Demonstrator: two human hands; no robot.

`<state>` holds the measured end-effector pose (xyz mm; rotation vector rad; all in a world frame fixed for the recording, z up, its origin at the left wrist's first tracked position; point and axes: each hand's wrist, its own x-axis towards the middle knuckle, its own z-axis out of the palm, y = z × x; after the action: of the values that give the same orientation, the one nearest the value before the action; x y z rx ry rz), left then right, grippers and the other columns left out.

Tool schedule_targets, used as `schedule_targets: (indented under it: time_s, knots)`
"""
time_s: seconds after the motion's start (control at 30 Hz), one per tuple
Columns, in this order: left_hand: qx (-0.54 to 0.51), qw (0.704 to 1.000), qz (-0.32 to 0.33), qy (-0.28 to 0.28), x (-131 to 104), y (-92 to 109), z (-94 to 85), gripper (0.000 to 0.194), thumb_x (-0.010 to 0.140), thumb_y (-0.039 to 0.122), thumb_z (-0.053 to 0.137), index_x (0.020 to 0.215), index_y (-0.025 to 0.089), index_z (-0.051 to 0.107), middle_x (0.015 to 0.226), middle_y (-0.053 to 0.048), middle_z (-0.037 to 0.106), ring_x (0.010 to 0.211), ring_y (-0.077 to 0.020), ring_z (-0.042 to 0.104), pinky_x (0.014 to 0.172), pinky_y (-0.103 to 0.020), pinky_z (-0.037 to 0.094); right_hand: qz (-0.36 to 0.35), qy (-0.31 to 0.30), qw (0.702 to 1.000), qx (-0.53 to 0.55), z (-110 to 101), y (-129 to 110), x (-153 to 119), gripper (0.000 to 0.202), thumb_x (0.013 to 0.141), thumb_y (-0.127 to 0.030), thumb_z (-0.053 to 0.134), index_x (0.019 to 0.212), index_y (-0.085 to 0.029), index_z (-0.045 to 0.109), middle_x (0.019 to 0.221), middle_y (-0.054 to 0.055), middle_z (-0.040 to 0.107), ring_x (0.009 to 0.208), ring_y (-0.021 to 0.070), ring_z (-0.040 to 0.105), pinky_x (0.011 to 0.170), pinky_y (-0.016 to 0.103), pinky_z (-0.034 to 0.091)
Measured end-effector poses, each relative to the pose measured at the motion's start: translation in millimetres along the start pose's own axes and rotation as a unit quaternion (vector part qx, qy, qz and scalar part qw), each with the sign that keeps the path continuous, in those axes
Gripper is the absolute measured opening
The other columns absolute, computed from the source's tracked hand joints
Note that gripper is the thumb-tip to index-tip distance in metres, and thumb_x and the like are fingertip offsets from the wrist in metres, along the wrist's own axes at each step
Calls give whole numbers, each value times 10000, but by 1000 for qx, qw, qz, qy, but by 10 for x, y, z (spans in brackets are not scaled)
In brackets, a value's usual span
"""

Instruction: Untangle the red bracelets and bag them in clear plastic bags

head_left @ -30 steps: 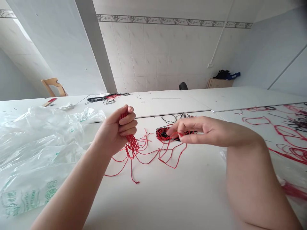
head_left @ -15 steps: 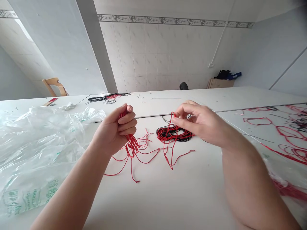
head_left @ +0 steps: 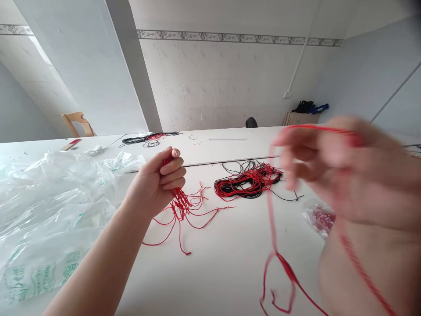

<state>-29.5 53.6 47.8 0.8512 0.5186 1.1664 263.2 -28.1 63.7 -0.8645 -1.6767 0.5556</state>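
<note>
My left hand (head_left: 159, 182) is closed around a bundle of red cords (head_left: 180, 202), whose loops and loose ends hang below the fist and spread over the white table. On the right, close to the camera and blurred, my right hand (head_left: 329, 153) has a single red cord (head_left: 272, 219) draped over its fingers. That cord dangles in a loop with a knotted part low down, and another length runs down past the wrist. Between the hands, farther back, a coiled pile of red and black cords (head_left: 246, 182) lies on the table.
Crumpled clear plastic bags (head_left: 59, 210) cover the table's left side. A small clear bag with red pieces (head_left: 320, 217) lies beside my right wrist. Black and red cords (head_left: 149, 138) and a ruler (head_left: 226, 139) lie farther back. A wooden chair (head_left: 77, 123) stands behind.
My right hand has moved right and closer to the camera, carrying its red cord off the area by the coiled pile. My left hand stays nearly still with its bundle.
</note>
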Motion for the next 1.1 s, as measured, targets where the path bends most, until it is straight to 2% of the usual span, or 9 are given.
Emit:
schedule_targets:
  time_s: [0.03, 0.1, 0.2, 0.33, 0.43, 0.5, 0.7, 0.93, 1.1]
  knots:
    - [-2, 1000, 1, 1, -1, 1, 4, 387, 1068, 161, 396, 751, 138, 617, 546, 78, 283, 390, -47, 283, 339, -149, 277, -27, 5, 1000, 14, 142, 28, 58, 196, 933, -418, 657, 798, -285, 609, 1149, 40, 703, 1146, 295, 682, 810, 449, 609]
    - [-4, 1000, 3, 3, -4, 3, 14, 389, 1068, 161, 394, 751, 136, 617, 548, 77, 290, 391, -47, 286, 341, -149, 277, -95, 17, 995, -23, 395, 107, 154, 99, 898, -244, 673, 816, -261, 620, 1376, 16, 605, 1431, 287, 484, 1146, 496, 449]
    - [-5, 1000, 4, 3, -11, 2, 31, 393, 1070, 163, 389, 752, 135, 617, 548, 77, 292, 388, -47, 282, 343, -152, 281, -137, -53, 989, 9, 610, 269, 244, 132, 893, -184, 637, 782, -241, 594, 1591, -28, 441, 1534, 283, 343, 1245, 501, 314]
    - [-3, 1000, 1, 1, -26, 4, 39, 398, 1071, 161, 385, 748, 138, 617, 544, 80, 276, 385, -50, 270, 342, -154, 278, -19, -125, 988, 91, 663, 546, 324, 119, 935, -270, 638, 829, -239, 595, 1583, 5, 466, 1498, 262, 396, 1190, 468, 371]
    - [-1, 1000, -1, -4, -35, 6, 31, 390, 1067, 160, 396, 749, 138, 621, 548, 80, 267, 394, -53, 264, 345, -153, 279, 136, -185, 967, 115, 682, 771, 371, 197, 952, -414, 661, 911, -224, 624, 1268, 81, 691, 1220, 242, 628, 1042, 425, 469]
    - [0, 1000, -1, -6, -31, -2, 19, 371, 1060, 164, 421, 751, 137, 624, 555, 81, 260, 400, -53, 259, 349, -152, 279, 188, -181, 957, 124, 711, 888, 389, 268, 952, -474, 660, 942, -208, 623, 1011, 61, 727, 957, 197, 678, 922, 378, 492]
    - [0, 999, -34, -15, 65, -170, -54, 316, 1037, 237, 520, 762, 131, 635, 578, 80, 253, 412, -54, 245, 353, -151, 255, 213, -115, 964, 106, 825, 954, 388, 377, 914, -560, 688, 984, -191, 647, 844, 11, 651, 660, 114, 516, 633, 282, 403]
    - [76, 991, -102, -41, 140, -415, -110, 320, 1025, 391, 554, 965, 119, 711, 693, 28, 452, 452, -49, 319, 422, -162, 339, 187, -137, 961, 152, 891, 838, 356, 299, 983, -379, 630, 1237, -222, 654, 1068, 45, 669, 729, 106, 571, 729, 295, 483]
    - [106, 988, -96, -49, 152, -452, -137, 388, 1049, 442, 489, 1075, 136, 727, 858, -62, 628, 543, -91, 474, 490, -195, 430, 155, -144, 973, 97, 904, 783, 333, 310, 999, -344, 592, 1292, -245, 619, 909, 16, 677, 722, 131, 599, 680, 298, 487]
